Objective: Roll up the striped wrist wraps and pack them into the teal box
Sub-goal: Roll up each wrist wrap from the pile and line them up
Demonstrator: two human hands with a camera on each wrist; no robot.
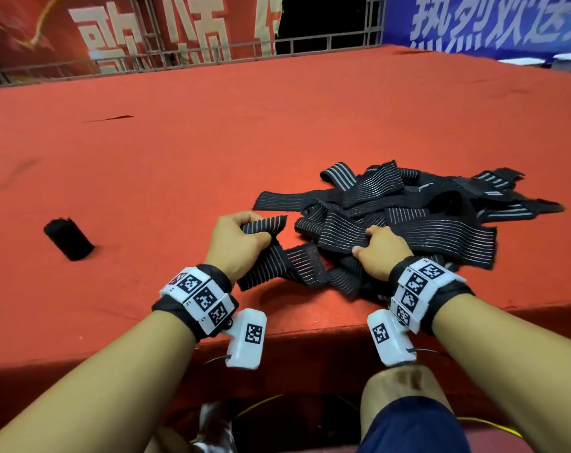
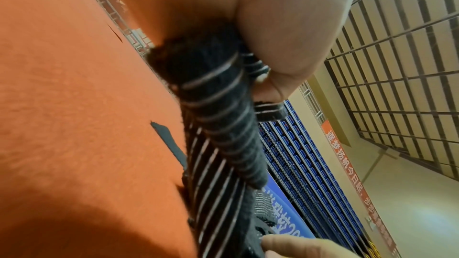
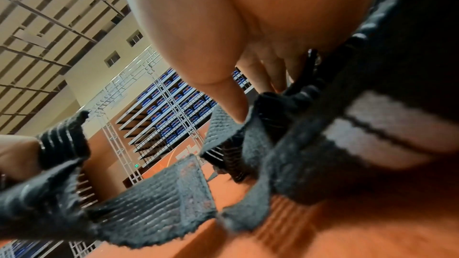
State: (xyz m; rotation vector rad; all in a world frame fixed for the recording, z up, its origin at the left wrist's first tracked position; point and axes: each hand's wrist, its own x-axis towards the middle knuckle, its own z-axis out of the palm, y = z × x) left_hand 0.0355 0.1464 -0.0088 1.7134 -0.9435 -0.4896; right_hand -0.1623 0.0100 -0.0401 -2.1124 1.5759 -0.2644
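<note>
A red-carpeted platform (image 1: 212, 142) holds a heap of striped wraps (image 1: 408, 210), with one rolled wrap (image 1: 69, 238) well apart on the left. The left hand (image 1: 236, 243) grips a wrap end (image 1: 264, 225); the right hand (image 1: 380, 253) clutches the heap's near edge, its fingertips buried in fabric.

Open red mat (image 1: 212, 125) left; wrap pile (image 1: 408, 217) crowds the right.
</note>
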